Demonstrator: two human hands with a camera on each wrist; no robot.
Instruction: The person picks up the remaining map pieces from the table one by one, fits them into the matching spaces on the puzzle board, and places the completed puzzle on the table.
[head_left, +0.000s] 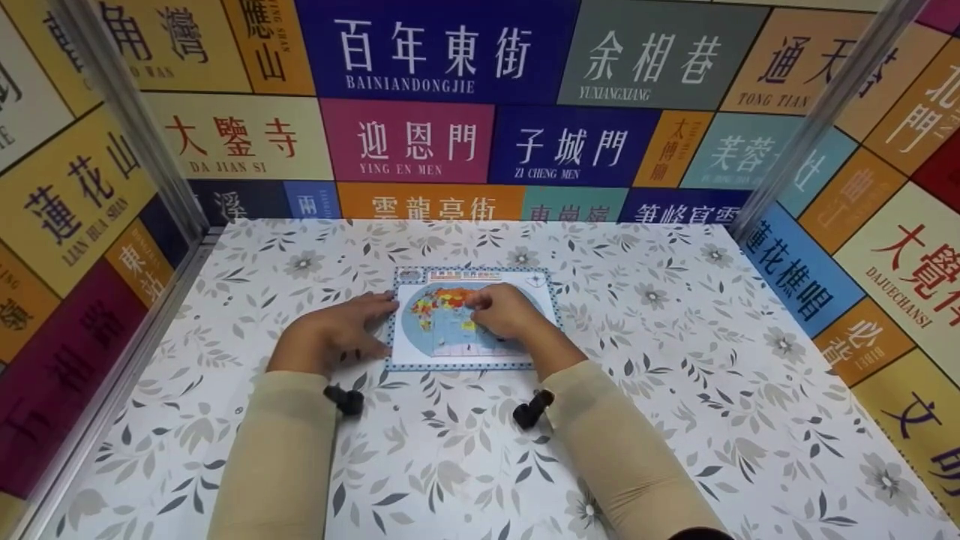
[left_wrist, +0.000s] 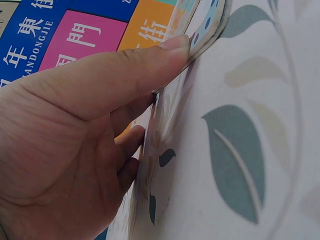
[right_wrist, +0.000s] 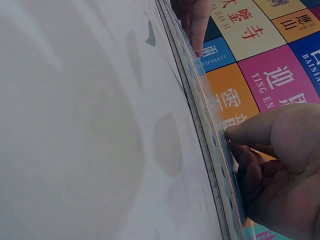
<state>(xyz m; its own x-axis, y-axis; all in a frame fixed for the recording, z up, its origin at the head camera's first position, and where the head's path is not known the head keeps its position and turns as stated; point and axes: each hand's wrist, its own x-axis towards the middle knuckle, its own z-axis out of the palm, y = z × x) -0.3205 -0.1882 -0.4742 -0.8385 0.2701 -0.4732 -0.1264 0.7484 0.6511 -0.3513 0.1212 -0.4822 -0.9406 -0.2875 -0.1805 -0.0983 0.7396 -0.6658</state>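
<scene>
A flat world map puzzle board [head_left: 412, 360] with a blue dotted border lies on the table. My left hand [head_left: 341, 326] is at its left side, fingers extended by the upper part of the edge. The left thumb [left_wrist: 175, 47] touches the board's rounded corner in the left wrist view. Over the middle of the map is my right hand [head_left: 510, 311], its fingers bent and the thumb and index finger at the coloured land area. From the right wrist view, the right thumb [right_wrist: 245, 131] meets the board's surface. Whether a piece is between those fingertips is hidden.
The table [head_left: 420, 465] has a white cover printed with grey leaves and flowers. Panels with large Chinese lettering [head_left: 435, 49] stand behind it and at both sides. Metal posts [head_left: 142, 127] rise at the back corners.
</scene>
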